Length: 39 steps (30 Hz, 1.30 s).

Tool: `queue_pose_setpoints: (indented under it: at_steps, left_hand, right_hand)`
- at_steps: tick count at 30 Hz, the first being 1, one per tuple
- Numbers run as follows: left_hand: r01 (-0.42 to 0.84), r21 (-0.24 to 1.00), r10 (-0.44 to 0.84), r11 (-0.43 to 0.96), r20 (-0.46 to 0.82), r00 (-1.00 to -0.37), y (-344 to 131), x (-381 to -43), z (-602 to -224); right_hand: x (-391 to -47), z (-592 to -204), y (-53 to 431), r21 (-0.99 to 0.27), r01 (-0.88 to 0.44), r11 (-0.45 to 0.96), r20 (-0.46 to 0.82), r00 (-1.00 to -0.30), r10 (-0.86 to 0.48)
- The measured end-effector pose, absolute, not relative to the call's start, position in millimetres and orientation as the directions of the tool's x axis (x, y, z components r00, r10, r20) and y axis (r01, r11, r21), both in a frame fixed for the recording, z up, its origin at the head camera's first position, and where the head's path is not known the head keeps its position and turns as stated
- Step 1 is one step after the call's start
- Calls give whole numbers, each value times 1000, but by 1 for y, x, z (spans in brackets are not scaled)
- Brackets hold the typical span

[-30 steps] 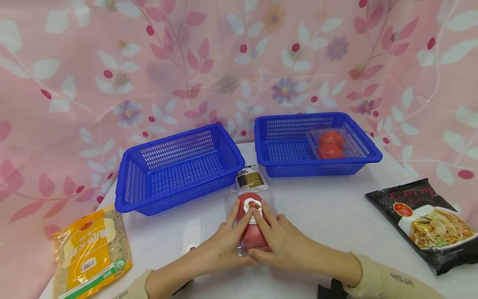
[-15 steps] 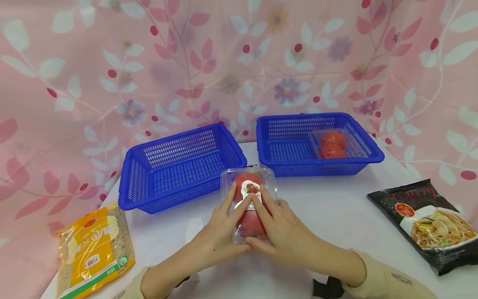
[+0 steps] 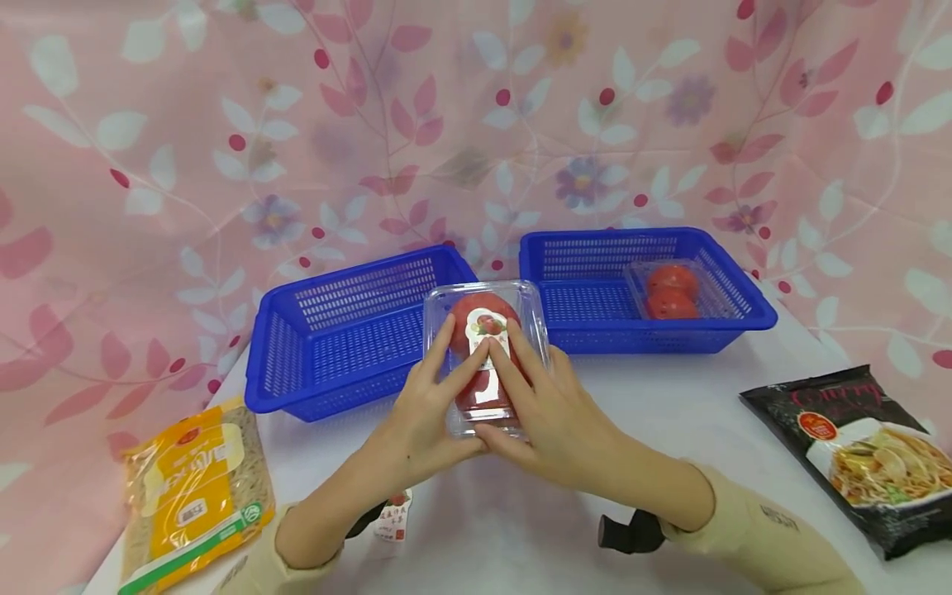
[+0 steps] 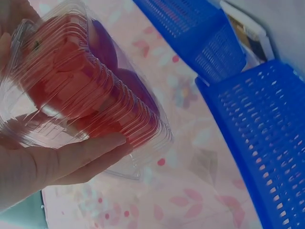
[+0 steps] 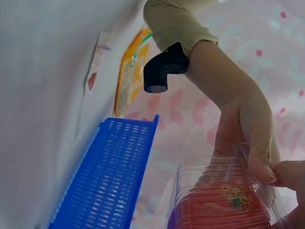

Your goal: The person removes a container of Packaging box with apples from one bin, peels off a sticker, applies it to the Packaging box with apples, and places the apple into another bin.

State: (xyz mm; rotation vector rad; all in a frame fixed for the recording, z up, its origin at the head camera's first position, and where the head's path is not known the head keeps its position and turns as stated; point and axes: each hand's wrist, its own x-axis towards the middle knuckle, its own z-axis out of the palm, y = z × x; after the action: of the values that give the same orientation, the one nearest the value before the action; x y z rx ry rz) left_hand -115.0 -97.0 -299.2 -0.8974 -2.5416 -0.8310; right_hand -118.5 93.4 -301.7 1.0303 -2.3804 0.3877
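Note:
A clear plastic box of red fruit point(image 3: 483, 393) is raised off the table, with a white fruit label on its lid. My left hand point(image 3: 427, 413) and right hand point(image 3: 558, 413) grip it from either side. Fingers of both hands spread across the lid and meet near the label, while the thumbs come together at the near edge. From the left wrist, ribbed box walls and red fruit point(image 4: 71, 81) show, with left fingers point(image 4: 95, 152) along one side. The box overlaps the left blue basket's point(image 3: 327, 401) right end in the head view.
At the back right, another blue basket point(image 3: 632, 340) holds a clear box of orange-red fruit point(image 3: 673, 302). A yellow packet point(image 3: 197, 496) lies left, a black noodle packet point(image 3: 855, 454) right. Below my left wrist is a small printed card point(image 3: 392, 516). A dark-labelled pack point(image 4: 252, 33) sits between the baskets.
Both hands have lifted the box of red fruit up and slightly left, away from the table and toward the left basket. More of the printed card shows.

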Motion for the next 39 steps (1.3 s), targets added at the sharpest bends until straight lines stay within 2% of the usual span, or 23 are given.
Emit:
queue_pose_setpoints:
  at_steps: [5, 12, 20, 28, 39]
  left_hand:
    - [682, 411, 458, 605, 521, -720, -103, -127, -290]
    - [654, 461, 415, 600, 519, -747, -125, -147, -281]
    - [598, 466, 340, 652, 525, -780, -159, -177, -278]
    - [574, 500, 218, 648, 601, -769, -194, -204, -294]
    - [396, 572, 84, 718, 495, -865, -238, -222, -321]
  right_hand:
    - [-130, -291, 87, -118, -733, 670, 538, -614, -577]
    - [-154, -275, 65, -176, -708, 684, 475, -669, -571]
    - [-191, -273, 25, -184, -683, 707, 482, -690, -541]
    - [-230, -282, -15, -259, -661, 704, 421, -733, -534]
    - [-270, -316, -65, -284, -689, 666, 343, -722, -601]
